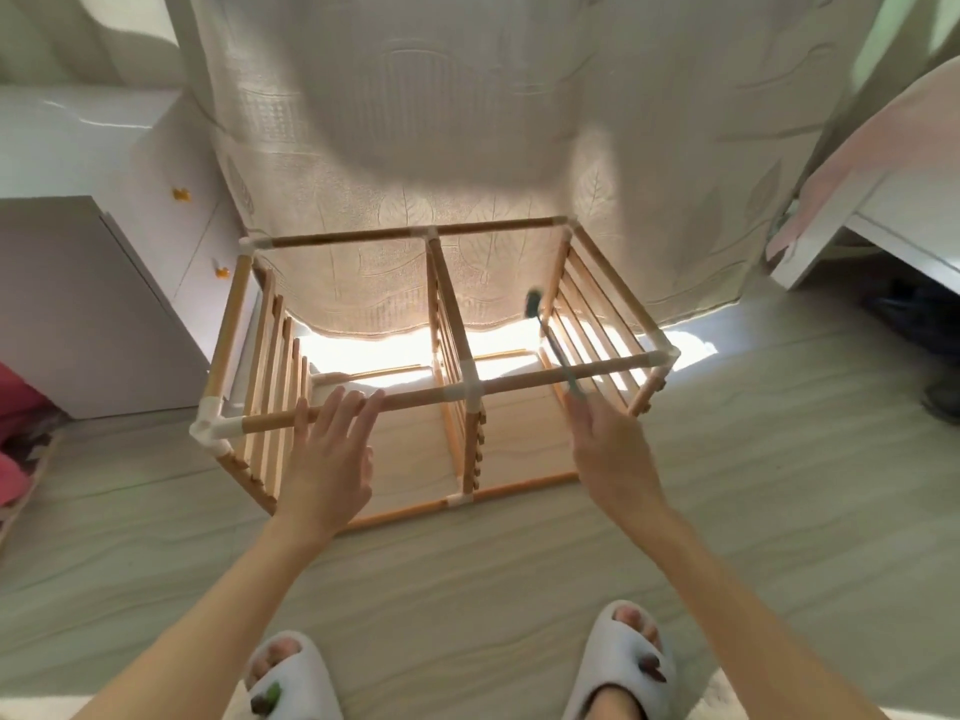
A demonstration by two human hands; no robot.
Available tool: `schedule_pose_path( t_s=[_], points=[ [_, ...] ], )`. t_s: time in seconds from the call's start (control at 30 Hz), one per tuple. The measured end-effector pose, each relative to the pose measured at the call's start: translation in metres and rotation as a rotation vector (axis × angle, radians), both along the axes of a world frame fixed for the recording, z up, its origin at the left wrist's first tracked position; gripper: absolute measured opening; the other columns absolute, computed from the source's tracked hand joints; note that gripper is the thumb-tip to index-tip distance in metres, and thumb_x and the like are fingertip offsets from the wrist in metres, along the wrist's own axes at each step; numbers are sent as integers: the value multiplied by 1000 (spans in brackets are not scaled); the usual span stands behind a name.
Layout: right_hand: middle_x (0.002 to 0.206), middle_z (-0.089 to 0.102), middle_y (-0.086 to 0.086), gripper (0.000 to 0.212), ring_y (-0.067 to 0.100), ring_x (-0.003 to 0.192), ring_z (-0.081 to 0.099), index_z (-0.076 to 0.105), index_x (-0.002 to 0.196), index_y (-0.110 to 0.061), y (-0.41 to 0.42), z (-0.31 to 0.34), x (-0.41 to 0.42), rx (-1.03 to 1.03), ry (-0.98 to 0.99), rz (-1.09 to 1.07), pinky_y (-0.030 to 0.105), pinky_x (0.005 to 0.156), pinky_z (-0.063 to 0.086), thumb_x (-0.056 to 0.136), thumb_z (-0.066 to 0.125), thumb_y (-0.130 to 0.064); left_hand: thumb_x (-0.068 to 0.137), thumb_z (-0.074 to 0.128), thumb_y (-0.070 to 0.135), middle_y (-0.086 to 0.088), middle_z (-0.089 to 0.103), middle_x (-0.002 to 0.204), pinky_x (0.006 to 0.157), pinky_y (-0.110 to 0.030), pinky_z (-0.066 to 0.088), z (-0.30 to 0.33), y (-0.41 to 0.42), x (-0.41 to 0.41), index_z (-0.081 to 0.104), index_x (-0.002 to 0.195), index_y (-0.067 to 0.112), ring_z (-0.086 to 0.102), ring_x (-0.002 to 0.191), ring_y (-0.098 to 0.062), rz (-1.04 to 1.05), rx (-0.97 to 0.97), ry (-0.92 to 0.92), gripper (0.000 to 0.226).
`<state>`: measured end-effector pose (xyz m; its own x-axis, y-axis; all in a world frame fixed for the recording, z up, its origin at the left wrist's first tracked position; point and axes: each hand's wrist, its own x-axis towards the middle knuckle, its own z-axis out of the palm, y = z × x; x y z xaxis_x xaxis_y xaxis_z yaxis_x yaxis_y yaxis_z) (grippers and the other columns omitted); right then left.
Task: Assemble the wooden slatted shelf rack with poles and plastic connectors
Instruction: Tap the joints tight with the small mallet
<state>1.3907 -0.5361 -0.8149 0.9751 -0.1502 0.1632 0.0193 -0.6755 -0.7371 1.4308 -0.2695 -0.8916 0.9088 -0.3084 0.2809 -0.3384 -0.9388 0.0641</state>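
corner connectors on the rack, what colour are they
White. The plastic connectors at the corners and middle joints of the wooden rack show clearly in the head view.

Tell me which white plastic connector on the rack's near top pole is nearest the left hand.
The corner connector at the pole's left end; the left hand rests just right of it, while the middle connector and right corner connector lie farther off.

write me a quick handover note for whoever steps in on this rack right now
Left hand: open, fingers straight, resting on the near top pole of the rack.
Right hand: grips a small mallet, head raised over the right section.
Rack stands on the floor before the curtain; slatted panels at left, middle and right, white connectors at the joints.
Done: frame looks put together.
Left: probably tapping joints tight; which are loose cannot be told.
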Motion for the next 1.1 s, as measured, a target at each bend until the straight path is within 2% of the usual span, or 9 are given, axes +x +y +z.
schedule_pose_path(
  t_s=[0.1, 0.23, 0.37, 0.57, 0.73, 0.8, 0.9, 0.93, 1.1],
  points=[
    [54, 40, -8, 28, 5, 45, 40, 42, 76, -29, 11, 5, -8, 241, -225, -89, 24, 50, 39, 92, 25, -45, 71, 72, 8, -9, 42, 131, 109, -61, 19, -1, -1, -3, 29, 139, 15, 36, 130, -33, -2, -14, 25, 81],
    [95, 60, 6, 39, 18, 91, 57, 55, 103, -11, 15, -21, -28, 2, 448, 52, 34, 84, 43, 101, 25, -35, 73, 71, 7, -9, 42, 134, 109, -60, 19, -2, 7, -3, 29, 140, 14, 31, 131, -30, -11, -17, 3, 80],
    [65, 48, -2, 32, 9, 59, 46, 42, 74, -24, -6, 1, -20, 100, 231, -7, 31, 65, 37, 100, 27, -35, 74, 71, 14, -11, 31, 142, 113, -56, 4, -2, 13, -5, 22, 144, 13, 22, 137, -32, 18, 52, 33, 85],
    [66, 55, 8, 25, 6, 52, 50, 52, 84, -14, -51, 38, -12, -13, 13, -88, 25, 53, 46, 100, 36, -27, 85, 59, 30, -15, 29, 148, 111, -50, -6, 12, -46, 2, 27, 143, 11, 18, 137, -32, -13, 67, -66, 69],
    [54, 38, -6, 21, 2, 43, 42, 47, 86, -8, -73, 68, -13, 82, -494, -292, 10, 41, 31, 100, 35, -18, 99, 24, 42, -4, -16, 156, 112, -51, -9, 20, -113, 11, -16, 146, 24, -6, 143, -27, 14, 106, 188, 65],
    [54, 38, -6, 22, 4, 42, 41, 46, 88, -7, -75, 37, -16, 44, -354, -337, 12, 43, 30, 100, 32, -20, 97, 27, 43, -1, -11, 156, 113, -52, -2, 19, -115, 10, -12, 147, 24, 3, 142, -26, 19, 130, 160, 66],
    [64, 47, -6, 38, 8, 57, 50, 52, 99, -6, -74, -23, -29, -169, 343, -215, 24, 54, 38, 101, 25, -33, 96, 31, 41, 4, -2, 156, 114, -50, 3, 17, -103, 5, -6, 148, 25, 10, 140, -24, -28, 131, 125, 66],
    [65, 48, -6, 39, 8, 59, 50, 54, 95, -9, -76, -29, -30, -171, 387, -204, 23, 56, 38, 101, 25, -35, 95, 33, 40, 4, 1, 156, 114, -50, 4, 15, -100, 4, -3, 149, 25, 13, 139, -24, -48, 120, 102, 66],
    [54, 38, -9, 25, -1, 42, 48, 45, 83, -9, -76, 25, -16, 93, -314, -363, 10, 40, 34, 101, 31, -21, 90, 48, 37, 1, 21, 154, 112, -54, 9, 9, -95, 5, 17, 148, 22, 27, 135, -28, -79, 76, 81, 68]
  ],
)
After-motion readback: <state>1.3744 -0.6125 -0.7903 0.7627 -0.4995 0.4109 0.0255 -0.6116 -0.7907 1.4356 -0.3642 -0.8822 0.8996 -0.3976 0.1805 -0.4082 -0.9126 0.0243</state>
